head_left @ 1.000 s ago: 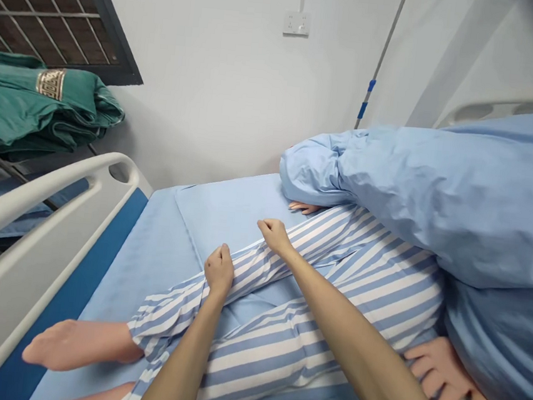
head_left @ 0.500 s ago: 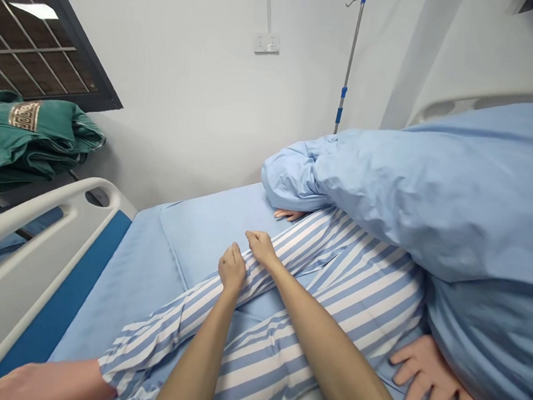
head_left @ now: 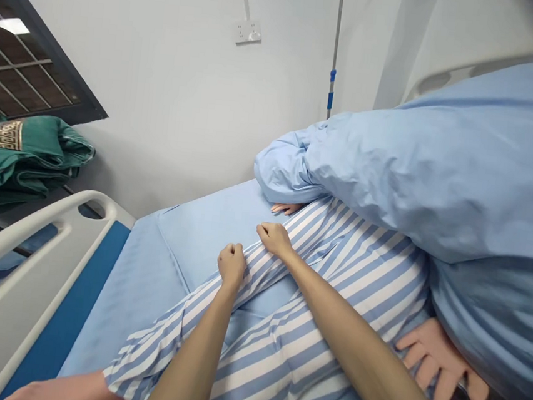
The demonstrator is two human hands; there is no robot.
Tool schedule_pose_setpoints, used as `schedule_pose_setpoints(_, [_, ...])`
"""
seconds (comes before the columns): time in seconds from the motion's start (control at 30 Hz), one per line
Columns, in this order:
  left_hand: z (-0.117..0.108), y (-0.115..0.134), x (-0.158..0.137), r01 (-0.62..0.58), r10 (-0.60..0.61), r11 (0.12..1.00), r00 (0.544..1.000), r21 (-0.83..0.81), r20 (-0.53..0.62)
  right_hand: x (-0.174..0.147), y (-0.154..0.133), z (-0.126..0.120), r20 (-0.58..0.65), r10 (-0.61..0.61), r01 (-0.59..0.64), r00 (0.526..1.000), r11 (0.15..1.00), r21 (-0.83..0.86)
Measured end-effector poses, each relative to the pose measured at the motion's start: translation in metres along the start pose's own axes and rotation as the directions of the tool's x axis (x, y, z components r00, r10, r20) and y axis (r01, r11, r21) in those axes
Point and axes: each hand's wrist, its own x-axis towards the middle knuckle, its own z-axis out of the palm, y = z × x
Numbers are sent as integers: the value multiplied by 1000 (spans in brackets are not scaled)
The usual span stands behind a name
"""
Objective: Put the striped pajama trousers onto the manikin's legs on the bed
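Note:
Both of my hands are over the far leg of a lying figure that looks like a manikin, in blue-and-white striped trousers [head_left: 359, 259]. My left hand [head_left: 232, 266] is closed in a fist at about the middle of that leg. A little farther up it, my right hand [head_left: 275, 238] is also a fist. I see nothing in either hand. How firmly they touch the cloth, I cannot tell. The bare foot [head_left: 69, 390] shows at lower left. The manikin's near hand [head_left: 446, 362] lies with fingers spread, and its far hand [head_left: 287, 208] peeks from a sleeve.
A blue gown or cover [head_left: 391, 174] drapes the upper body on the bed [head_left: 207, 226]. The bed's end board [head_left: 70, 231] stands at left, beside folded green cloth [head_left: 30, 158]. A drip pole [head_left: 335, 49] rises near the wall behind the bed.
My right hand has shifted up the leg, away from my left, so the gap between the fists is wider. The view has tilted down slightly.

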Motion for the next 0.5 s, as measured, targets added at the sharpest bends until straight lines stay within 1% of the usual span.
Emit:
schedule_pose_setpoints(0.1, [13, 21, 6, -32, 31, 996, 999, -79, -10, 0, 4, 1, -8, -2, 3, 1000, 996, 93])
schedule_pose_setpoints(0.2, [29, 35, 5, -43, 52, 976, 998, -212, 40, 4, 6, 2, -24, 8, -4, 1000, 988, 157])
schedule_pose_setpoints(0.27, [36, 36, 1, -21, 38, 969, 997, -246, 64, 5, 7, 2, -28, 30, -24, 999, 982, 185])
schedule_pose_setpoints(0.37, [40, 30, -5, -7, 19, 974, 998, -225, 52, 6, 5, 1, -3, 54, -52, 999, 974, 219])
schedule_pose_setpoints(0.43, [39, 26, -7, -14, 26, 977, 998, -214, 50, 10, 3, -3, 8, 41, -42, 999, 974, 222])
schedule_pose_setpoints(0.5, [38, 24, -7, -20, 33, 979, 998, -203, 60, 16, 2, -10, -23, 15, -10, 1000, 978, 209])
